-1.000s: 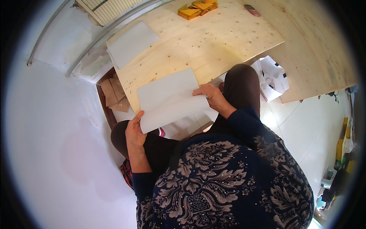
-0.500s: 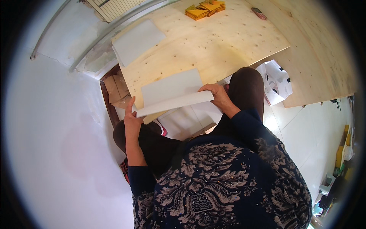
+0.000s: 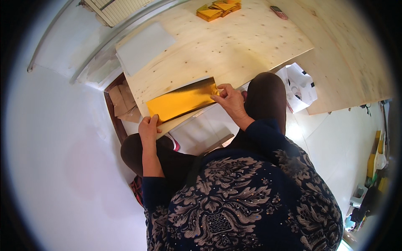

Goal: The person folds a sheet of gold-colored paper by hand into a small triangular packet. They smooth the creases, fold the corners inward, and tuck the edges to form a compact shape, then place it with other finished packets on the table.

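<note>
A sheet of shiny gold foil paper (image 3: 180,102) lies folded at the near edge of the wooden table, gold face up. A thin strip of its pale back shows along the far edge. My left hand (image 3: 149,127) is closed on the near left corner, thumb and fingers pinching it. At the opposite end my right hand (image 3: 229,101) pinches the right edge between thumb and fingers. Farther left on the table lie flat pale grey sheets (image 3: 145,48).
Folded gold paper pieces (image 3: 217,9) sit in piles at the far side of the wooden table (image 3: 234,44), left of a red mobile phone (image 3: 279,12). Brown paper (image 3: 125,101) is beside the table's left edge. A white plastic bag (image 3: 298,88) stands right of my knee.
The sheet's near edge, held raised with its white side showing, has been folded over away from me. Its gold face now shows, and both hands have come down to it.
</note>
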{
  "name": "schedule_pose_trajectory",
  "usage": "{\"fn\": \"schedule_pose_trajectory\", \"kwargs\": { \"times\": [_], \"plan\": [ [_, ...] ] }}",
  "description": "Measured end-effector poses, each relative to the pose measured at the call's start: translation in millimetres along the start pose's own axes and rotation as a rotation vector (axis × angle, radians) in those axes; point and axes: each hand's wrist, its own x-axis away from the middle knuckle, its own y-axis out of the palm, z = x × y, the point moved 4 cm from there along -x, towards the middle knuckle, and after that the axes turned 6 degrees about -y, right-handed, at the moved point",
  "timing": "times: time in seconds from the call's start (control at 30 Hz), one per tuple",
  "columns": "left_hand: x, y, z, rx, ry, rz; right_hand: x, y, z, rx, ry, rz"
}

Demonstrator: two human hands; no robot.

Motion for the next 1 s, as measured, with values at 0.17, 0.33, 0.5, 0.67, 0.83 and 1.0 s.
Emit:
{"fn": "schedule_pose_trajectory", "kwargs": {
  "times": [0.17, 0.33, 0.5, 0.67, 0.83, 1.0],
  "plan": [
    [-0.3, -1.0, -2.8, -0.041, -0.005, 0.037, 8.4, -1.1, 6.3, -0.168, 0.127, 0.096],
    [-1.0, -0.7, -7.5, 0.022, 0.009, 0.006, 17.0, -0.9, 0.8, -0.146, 0.195, -0.124],
    [8.7, -1.0, -13.7, -0.045, -0.006, -0.011, 22.6, 10.3, 10.4, -0.371, 0.371, -0.356],
    [28.1, -1.7, -13.2, -0.143, -0.022, 0.003, 21.1, 12.6, 19.6, -0.558, 0.382, -0.333],
    [62.3, -21.5, 30.6, -0.339, 0.226, 0.413, 25.4, -22.6, -24.3, -0.173, 0.119, -0.291],
    [113.2, -20.8, 115.6, -0.1, 0.796, -0.016, 51.4, -79.7, -112.1, -0.182, -0.467, -0.362]
  ]
}}
